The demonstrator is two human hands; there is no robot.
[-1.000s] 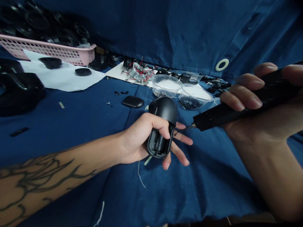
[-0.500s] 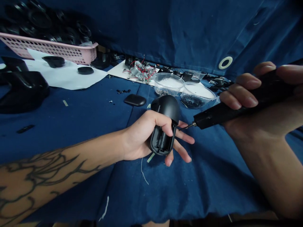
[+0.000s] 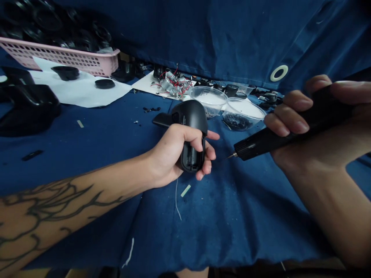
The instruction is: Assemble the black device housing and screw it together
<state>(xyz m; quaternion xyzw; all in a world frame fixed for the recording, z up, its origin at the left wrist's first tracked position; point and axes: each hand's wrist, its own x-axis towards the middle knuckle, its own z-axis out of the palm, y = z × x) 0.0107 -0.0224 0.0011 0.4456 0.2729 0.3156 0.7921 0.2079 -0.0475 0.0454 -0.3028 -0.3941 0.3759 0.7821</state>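
The left hand (image 3: 174, 150) is clamped on a black plastic housing (image 3: 189, 116). The fingers wrap around its lower body, and the thumb lies across its open battery compartment (image 3: 191, 156). The housing stands tilted, with its domed end pointing away from the person, and is held above the blue cloth (image 3: 220, 220) near the cloth's middle.

The right hand (image 3: 315, 135) is clamped on the grip of a black electric screwdriver (image 3: 261, 144). The metal bit (image 3: 232, 155) points toward the housing and stays well apart from it.

Just behind the housing, a flat black oval piece (image 3: 160, 119) lies on the cloth, partly hidden. Near the screwdriver, toward the far edge of the cloth, stand two clear plastic bowls. One (image 3: 208, 98) holds a small amount of dark parts, and the other (image 3: 243, 114) holds black screws. Beyond them, a white sheet (image 3: 153, 87) carries a cluster of small motors with red wires (image 3: 172, 85).

Toward the far left corner are a pink plastic basket (image 3: 58, 56) of black round parts and a white paper sheet (image 3: 84, 92) bearing a black cup (image 3: 66, 72) and a black disc (image 3: 104, 83). Large black shells (image 3: 29, 110) lie at the left edge.
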